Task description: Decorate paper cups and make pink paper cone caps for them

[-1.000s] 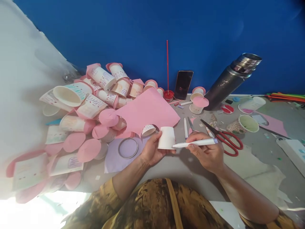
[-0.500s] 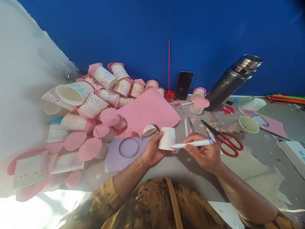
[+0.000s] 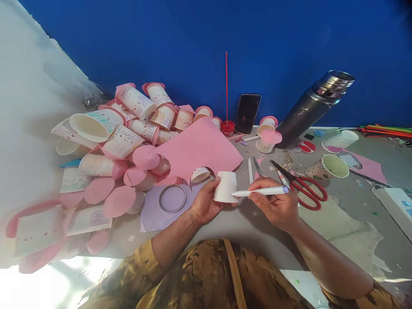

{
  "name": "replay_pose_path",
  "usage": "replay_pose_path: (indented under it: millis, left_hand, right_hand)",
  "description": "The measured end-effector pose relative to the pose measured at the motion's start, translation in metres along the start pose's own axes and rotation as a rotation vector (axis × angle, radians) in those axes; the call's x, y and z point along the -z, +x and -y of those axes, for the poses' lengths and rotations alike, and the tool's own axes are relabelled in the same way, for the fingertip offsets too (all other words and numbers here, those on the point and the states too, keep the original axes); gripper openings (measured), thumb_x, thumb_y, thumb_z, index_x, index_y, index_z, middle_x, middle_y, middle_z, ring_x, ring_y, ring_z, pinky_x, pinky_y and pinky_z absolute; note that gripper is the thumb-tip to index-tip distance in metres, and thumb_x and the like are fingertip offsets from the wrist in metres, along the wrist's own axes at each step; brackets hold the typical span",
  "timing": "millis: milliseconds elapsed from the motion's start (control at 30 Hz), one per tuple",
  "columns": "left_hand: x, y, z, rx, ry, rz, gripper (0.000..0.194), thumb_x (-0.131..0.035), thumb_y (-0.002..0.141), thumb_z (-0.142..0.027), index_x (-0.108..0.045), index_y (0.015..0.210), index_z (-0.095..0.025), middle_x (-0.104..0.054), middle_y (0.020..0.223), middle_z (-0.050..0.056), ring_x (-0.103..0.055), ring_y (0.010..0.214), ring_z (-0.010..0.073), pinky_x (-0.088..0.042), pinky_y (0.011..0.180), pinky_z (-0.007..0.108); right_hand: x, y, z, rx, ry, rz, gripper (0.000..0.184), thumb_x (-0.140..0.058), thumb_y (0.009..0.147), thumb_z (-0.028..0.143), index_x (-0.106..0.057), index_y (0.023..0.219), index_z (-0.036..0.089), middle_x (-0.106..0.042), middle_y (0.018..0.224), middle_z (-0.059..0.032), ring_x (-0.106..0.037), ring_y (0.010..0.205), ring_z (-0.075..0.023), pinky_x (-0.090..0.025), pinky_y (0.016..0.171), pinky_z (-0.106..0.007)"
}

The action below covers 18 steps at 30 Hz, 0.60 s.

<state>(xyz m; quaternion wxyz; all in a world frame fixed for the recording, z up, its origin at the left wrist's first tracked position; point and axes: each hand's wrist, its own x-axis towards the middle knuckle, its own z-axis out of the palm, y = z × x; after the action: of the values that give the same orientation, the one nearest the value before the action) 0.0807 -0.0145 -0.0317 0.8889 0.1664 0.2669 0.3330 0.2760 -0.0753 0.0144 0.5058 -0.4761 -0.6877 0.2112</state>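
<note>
Blue wall (image 3: 180, 47) backed the bench (image 3: 206, 231) as the left hand (image 3: 206, 204) curled around a white cup (image 3: 225, 185) and the right hand (image 3: 280, 211) pinched a marker (image 3: 268, 191), tip at the cup's lower side.

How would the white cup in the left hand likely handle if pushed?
The white cup is probably light and easily dented, as it looks like paper. Tipped on its side, it might roll in a curve, given its tapered shape.

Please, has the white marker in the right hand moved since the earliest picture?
Yes, slightly. Judged against the lying red-handled scissors, the white marker in the right hand has shifted a little to the left.
</note>
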Motion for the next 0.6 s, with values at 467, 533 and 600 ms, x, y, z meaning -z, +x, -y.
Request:
replay_pose_path:
  millis: [467,533,600]
  left_hand:
    - [0.0,-0.0018,-0.0009,0.027,0.01,0.04,0.045,-0.053,0.099,-0.037,-0.068,0.126,-0.004,-0.079,0.104,0.022,-0.076,0.099,0.0348,-0.062,0.078,0.044]
    - [0.0,-0.0018,-0.0012,0.027,0.012,0.052,0.046,-0.054,0.099,-0.037,-0.067,0.127,-0.004,-0.079,0.106,0.022,-0.076,0.098,0.0345,-0.062,0.077,0.043]
    - [0.0,-0.0014,-0.0012,0.027,0.01,0.045,0.046,-0.054,0.099,-0.037,-0.067,0.127,-0.004,-0.079,0.105,0.022,-0.076,0.097,0.0342,-0.062,0.077,0.043]
  right_hand:
    - [-0.0024,-0.0015,-0.0036,0.012,-0.028,-0.034,0.005,-0.07,0.096,0.025,-0.073,0.093,0.021,-0.073,0.075,-0.0007,-0.058,0.053,-0.0117,-0.045,0.051,-0.024]
    - [-0.0022,-0.0013,-0.0035,0.003,-0.037,-0.042,0.004,-0.071,0.095,0.024,-0.073,0.094,0.021,-0.072,0.074,0.0002,-0.056,0.051,-0.0109,-0.044,0.05,-0.024]
    - [-0.0022,-0.001,-0.0026,0.006,-0.026,-0.04,0.003,-0.071,0.095,0.023,-0.073,0.094,0.022,-0.072,0.074,0.0004,-0.055,0.051,-0.0108,-0.044,0.05,-0.024]
